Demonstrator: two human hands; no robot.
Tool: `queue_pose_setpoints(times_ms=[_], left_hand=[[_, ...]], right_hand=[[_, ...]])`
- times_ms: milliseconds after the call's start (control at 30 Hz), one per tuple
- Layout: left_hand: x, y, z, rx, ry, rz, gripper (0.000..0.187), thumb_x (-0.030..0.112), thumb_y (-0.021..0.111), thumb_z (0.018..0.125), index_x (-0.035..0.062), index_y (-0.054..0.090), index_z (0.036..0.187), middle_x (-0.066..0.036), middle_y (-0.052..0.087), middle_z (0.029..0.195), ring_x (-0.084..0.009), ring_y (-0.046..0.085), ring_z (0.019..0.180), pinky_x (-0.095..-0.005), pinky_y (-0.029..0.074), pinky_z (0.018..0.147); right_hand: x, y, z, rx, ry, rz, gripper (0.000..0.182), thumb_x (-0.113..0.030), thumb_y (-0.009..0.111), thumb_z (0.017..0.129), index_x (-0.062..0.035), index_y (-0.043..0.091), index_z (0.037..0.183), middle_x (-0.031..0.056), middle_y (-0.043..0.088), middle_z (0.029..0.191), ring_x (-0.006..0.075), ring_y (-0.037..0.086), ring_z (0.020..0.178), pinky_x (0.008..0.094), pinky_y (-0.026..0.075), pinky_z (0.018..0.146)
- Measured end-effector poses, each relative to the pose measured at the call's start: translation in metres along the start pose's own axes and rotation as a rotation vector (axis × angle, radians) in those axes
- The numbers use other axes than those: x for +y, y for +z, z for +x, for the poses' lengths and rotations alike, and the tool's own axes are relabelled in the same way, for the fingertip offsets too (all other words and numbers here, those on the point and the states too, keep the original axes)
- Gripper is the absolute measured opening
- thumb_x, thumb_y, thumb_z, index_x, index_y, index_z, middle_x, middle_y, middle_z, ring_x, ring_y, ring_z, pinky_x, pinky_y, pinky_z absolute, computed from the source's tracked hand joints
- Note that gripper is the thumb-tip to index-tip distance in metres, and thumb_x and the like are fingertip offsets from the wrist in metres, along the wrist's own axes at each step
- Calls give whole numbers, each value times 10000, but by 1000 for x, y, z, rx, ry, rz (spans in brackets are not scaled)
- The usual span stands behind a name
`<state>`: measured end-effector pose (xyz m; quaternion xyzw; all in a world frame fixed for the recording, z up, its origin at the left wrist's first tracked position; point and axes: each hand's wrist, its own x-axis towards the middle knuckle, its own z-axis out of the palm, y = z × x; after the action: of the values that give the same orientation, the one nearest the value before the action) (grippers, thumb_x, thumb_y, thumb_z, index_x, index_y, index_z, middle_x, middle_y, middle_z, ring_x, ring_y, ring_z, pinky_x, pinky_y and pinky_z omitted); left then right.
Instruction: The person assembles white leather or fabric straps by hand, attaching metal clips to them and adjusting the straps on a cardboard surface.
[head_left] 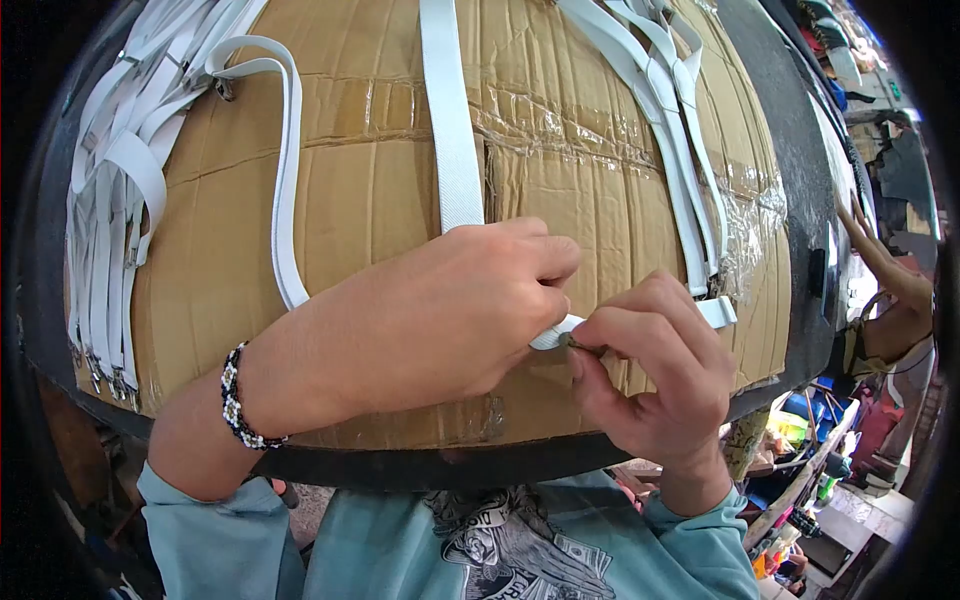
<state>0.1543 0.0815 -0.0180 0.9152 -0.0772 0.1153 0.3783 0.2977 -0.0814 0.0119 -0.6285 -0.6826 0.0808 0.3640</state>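
A flat white strap (455,130) runs down the cardboard to my left hand (510,295), which is closed around it, fingers curled under and mostly hidden. A short bit of white strap (555,333) shows between my two hands. My right hand (660,365) pinches a small dark metal piece (584,346) at that spot, thumb against forefinger; its exact kind is too small to tell. Just behind the right hand, a white strap end (717,312) sticks out. Another white strap (287,190) curves down and passes behind my left forearm.
Taped cardboard (370,210) covers the dark-edged work table (450,468). A thick bundle of white straps with metal clips (115,230) lies at the left. More white straps (665,110) lie at the upper right. Another person's arm (885,260) shows at the far right.
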Motion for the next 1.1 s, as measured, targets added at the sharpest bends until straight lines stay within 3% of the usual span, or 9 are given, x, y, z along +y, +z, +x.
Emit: queue_pose_setpoints(times_ms=[67, 167, 467, 700, 933, 1100], left_hand=[[0, 0, 0, -3, -2, 6, 298, -6, 750, 683, 6, 654, 965, -107, 575, 971, -320, 577, 905, -421, 515, 790], [0, -3, 0, -27, -3, 3, 297, -8, 745, 688, -2, 656, 972, -101, 576, 963, -314, 575, 904, -417, 513, 786], [-2, -4, 1, -16, 14, -38, 363, -29, 755, 680, -12, 677, 1035, -95, 582, 960, -307, 583, 900, -403, 517, 788], [0, -3, 2, -13, 16, -13, 362, -16, 765, 689, -3, 691, 1043, -93, 586, 964, -308, 587, 904, -406, 521, 788], [-2, -1, 2, -4, 13, -19, 307, -16, 778, 654, 3, 639, 926, -92, 584, 972, -313, 592, 912, -407, 529, 794], [-1, 2, 0, 22, 42, 11, 280, -9, 775, 669, 4, 627, 906, -93, 570, 952, -312, 586, 895, -406, 528, 789]], right_hand=[[1, 0, -2, 11, -36, -17, 343, 125, 756, 607, 8, 668, 917, 94, 640, 778, 212, 582, 640, 331, 446, 558], [2, -8, -8, -63, 35, -58, 353, 78, 777, 683, -38, 665, 997, 91, 611, 817, 276, 592, 689, 379, 486, 586], [3, 0, 2, -12, -54, -1, 318, 82, 763, 666, -14, 662, 951, 93, 574, 839, 270, 567, 688, 387, 478, 587], [6, -14, -3, -118, -6, -65, 329, 103, 741, 657, -5, 648, 954, 97, 552, 837, 274, 560, 690, 389, 479, 592], [-1, 4, 12, 0, -25, 1, 314, 94, 737, 599, -11, 664, 886, 87, 587, 779, 260, 571, 649, 370, 471, 562], [-2, -8, 6, -141, -58, -63, 315, 111, 728, 658, 0, 629, 935, 97, 528, 832, 279, 551, 690, 389, 484, 592]])
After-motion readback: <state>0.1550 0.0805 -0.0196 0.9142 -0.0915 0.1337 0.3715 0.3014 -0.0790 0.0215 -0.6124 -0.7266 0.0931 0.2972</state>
